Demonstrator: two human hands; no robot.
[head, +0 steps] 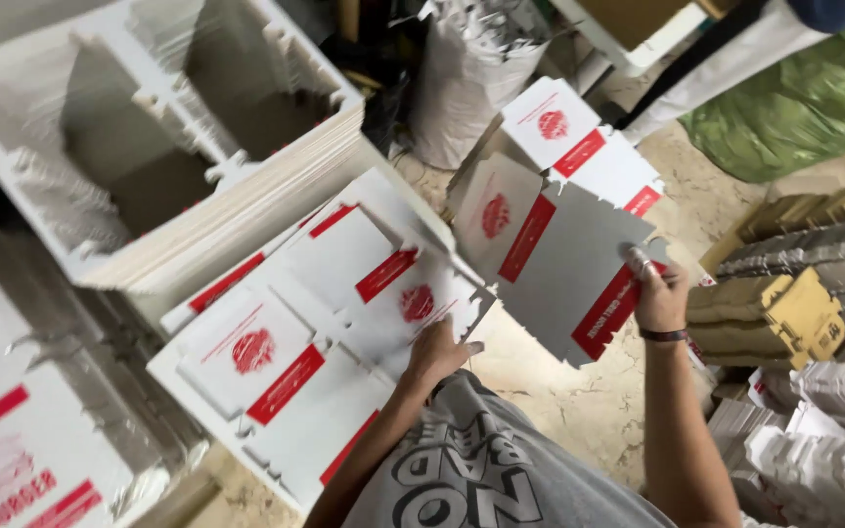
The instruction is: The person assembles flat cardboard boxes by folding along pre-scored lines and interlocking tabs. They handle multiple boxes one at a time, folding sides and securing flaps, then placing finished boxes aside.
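A tall stack of flat white cardboard sheets (246,210) fills the upper left, its edges squared up so the pile stands without sliding; its top sheet shows cut-out windows. Against its lower side leans a second, lower pile of box blanks (295,352), white with red bands and round red marks, lying printed side up and fanned slightly toward the person, which keeps the top one easy to reach. The left hand (437,354) rests on the near edge of this pile, fingers curled down over the top blank, apparently pressing it in place; whether it pinches the sheet I cannot tell.

The right hand (659,293) is closed on one loose blank (559,249), thumb on top and fingers under its right edge. That blank hangs in the air above the stone floor (540,381), partly folded so its grey inner face shows, tilted away from the pile.

To the right lie brown cardboard pieces (794,313) and small white folded inserts (833,440), kept within arm's reach. A green sack (794,108) sits further back.
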